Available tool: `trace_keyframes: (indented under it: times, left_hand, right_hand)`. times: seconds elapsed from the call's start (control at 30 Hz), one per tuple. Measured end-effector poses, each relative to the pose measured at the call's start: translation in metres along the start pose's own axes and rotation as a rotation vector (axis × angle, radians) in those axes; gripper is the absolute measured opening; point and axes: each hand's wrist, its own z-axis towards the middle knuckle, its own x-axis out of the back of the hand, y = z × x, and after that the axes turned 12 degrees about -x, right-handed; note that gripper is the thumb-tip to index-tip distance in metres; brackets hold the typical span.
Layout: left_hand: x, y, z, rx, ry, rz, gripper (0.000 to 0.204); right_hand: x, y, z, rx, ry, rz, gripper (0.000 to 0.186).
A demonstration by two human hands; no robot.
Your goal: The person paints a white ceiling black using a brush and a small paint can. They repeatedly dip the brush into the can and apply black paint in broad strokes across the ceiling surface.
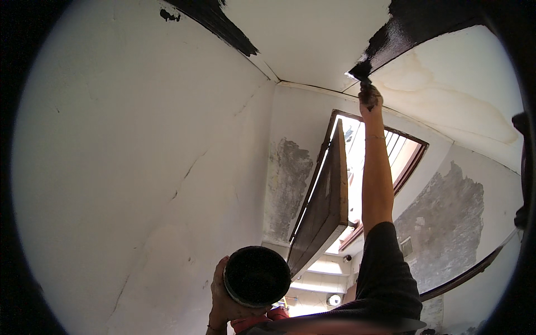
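Note:
My right hand (371, 97) is raised at the end of my outstretched arm, closed on a paintbrush (363, 72) whose dark bristles touch the ceiling at the tip of a band of wet black paint (407, 28). The fingers are smeared dark. Low in the picture, my left hand (226, 301) holds a round pot (257, 275) with very dark contents. Another black painted streak (223, 28) crosses the upper left of the white ceiling (301, 33), beside a thin trim line.
An open wooden shutter or door (321, 206) stands at a bright barred opening (403, 162) behind my arm. White walls (123, 167) have cracks and grey patches (441, 223). The ceiling's right part carries a brownish stain (458, 95). A dark curved edge (463, 278) runs at lower right.

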Motion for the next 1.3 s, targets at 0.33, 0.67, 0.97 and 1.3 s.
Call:
trace_keyframes:
  times: [0.33, 0.67, 0.97, 1.3]
  left_hand:
    - [-0.004, 0.012, 0.008, -0.079, 0.022, 0.063, 0.143]
    - [-0.004, 0.02, 0.016, -0.015, -0.003, -0.01, 0.145]
    - [0.003, 0.002, 0.007, -0.08, -0.006, -0.045, 0.15]
    - [0.007, 0.017, -0.001, -0.01, 0.063, 0.025, 0.149]
  right_hand:
    - [-0.12, 0.029, -0.122, 0.211, 0.367, -0.103, 0.019]
    - [-0.223, -0.028, -0.141, 0.375, 0.239, -0.382, 0.024]
    - [-0.204, -0.003, -0.209, 0.37, 0.192, -0.34, 0.028]
    - [0.073, 0.081, -0.015, -0.187, 0.226, 0.065, 0.034]
